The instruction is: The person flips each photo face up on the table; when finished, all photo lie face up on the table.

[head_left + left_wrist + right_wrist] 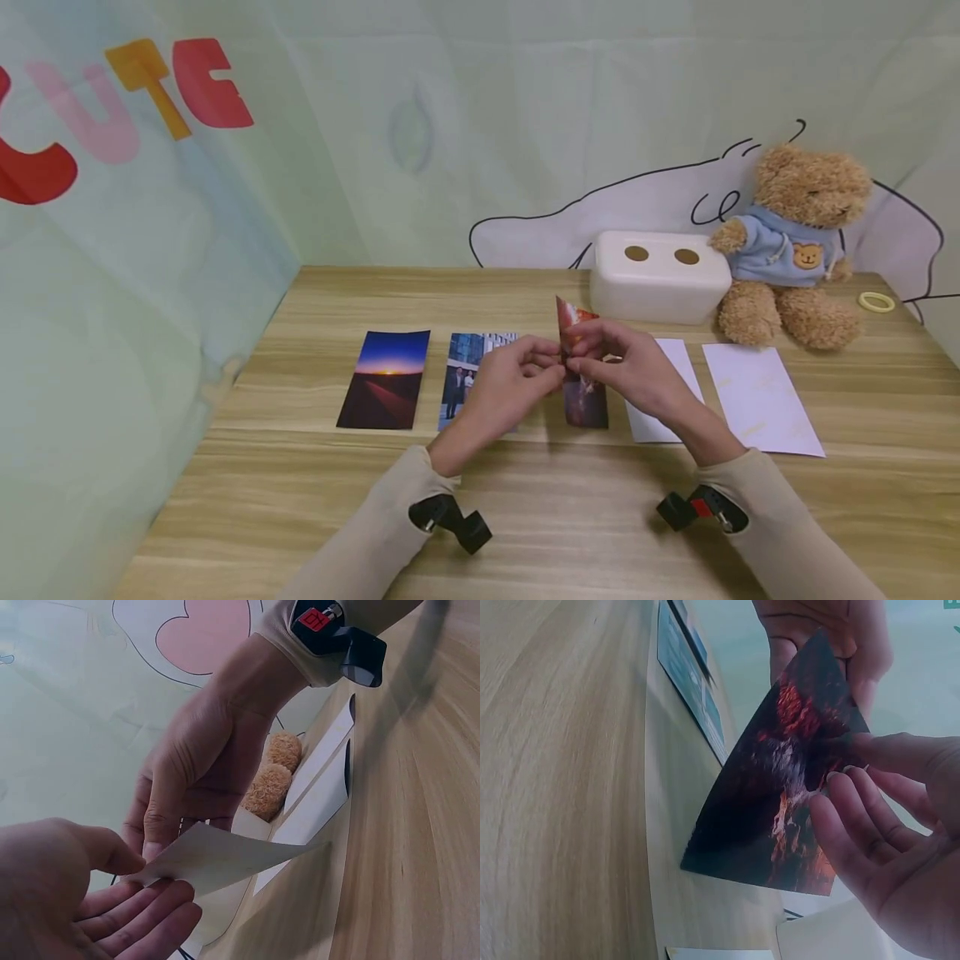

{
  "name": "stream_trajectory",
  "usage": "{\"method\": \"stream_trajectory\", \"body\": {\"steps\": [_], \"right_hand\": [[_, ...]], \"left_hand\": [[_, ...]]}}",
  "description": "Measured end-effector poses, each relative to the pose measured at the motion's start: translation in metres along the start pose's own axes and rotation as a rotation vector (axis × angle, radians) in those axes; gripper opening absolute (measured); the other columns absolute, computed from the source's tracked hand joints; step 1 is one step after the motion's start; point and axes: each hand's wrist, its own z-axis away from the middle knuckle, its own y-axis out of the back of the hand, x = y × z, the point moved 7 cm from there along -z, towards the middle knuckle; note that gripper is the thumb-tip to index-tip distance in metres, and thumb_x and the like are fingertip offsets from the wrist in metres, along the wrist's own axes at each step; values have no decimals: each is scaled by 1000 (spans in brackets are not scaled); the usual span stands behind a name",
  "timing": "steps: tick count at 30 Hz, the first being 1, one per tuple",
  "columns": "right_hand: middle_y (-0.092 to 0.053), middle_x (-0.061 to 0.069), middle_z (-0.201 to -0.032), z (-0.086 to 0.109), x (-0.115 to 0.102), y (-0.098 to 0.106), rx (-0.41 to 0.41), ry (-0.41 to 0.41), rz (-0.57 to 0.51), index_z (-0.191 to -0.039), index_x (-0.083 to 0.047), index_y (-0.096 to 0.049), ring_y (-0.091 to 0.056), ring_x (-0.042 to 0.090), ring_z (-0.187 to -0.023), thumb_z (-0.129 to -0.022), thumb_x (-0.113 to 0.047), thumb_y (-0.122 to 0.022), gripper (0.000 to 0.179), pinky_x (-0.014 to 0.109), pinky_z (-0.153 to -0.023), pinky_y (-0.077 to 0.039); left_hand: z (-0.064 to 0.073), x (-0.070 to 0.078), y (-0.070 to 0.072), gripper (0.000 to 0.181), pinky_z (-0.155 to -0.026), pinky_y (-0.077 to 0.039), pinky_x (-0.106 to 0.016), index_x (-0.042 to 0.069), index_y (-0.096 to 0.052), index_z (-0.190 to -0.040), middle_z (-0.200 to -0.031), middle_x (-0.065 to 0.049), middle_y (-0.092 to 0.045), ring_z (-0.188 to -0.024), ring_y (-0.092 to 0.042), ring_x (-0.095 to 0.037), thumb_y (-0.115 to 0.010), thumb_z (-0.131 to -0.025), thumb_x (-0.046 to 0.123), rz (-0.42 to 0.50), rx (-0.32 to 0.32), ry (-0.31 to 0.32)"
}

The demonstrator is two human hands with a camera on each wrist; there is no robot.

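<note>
A photo print [587, 405] with dark, red and orange colours is held up between my two hands at the middle of the table. My left hand [504, 385] pinches its left edge between thumb and fingers. From the other side, my right hand [643, 372] grips it with thumb and fingertips. The right wrist view shows the printed face of the photo [769, 791], slightly bent; its pale back [229, 859] appears in the left wrist view. Left of my hands lie a sunset photo [384, 379] and a photo of people before buildings [459, 367], partly covered by my left hand.
Two white cards [663, 421] [761, 396] lie to the right, the nearer one partly behind my right hand. Behind them stand a white box [652, 292] with two round holes and a teddy bear [780, 242] in a blue hoodie. A yellow ring [876, 294] lies at the far right.
</note>
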Motion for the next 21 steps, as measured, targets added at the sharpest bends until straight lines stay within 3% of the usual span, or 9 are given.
{"method": "stream_trajectory", "body": {"steps": [12,21], "right_hand": [[-73,15,-110,1,-5,6,60,31,41,-129,2,-68,-70,24,-97,-98,3,-73,32,25,-78,-58],[-71,14,-119,4,-6,27,295,39,172,-126,-2,-73,-68,26,-97,-99,-3,-74,27,23,-80,-55]], "left_hand": [[-3,0,9,26,-74,-61,-28,-1,-71,-122,-104,-10,-75,-89,-72,-18,-66,-96,0,20,100,-28],[-4,1,28,28,-68,-61,-31,-1,-70,-123,-102,-12,-74,-79,-72,-21,-64,-96,-1,58,214,-54]]}}
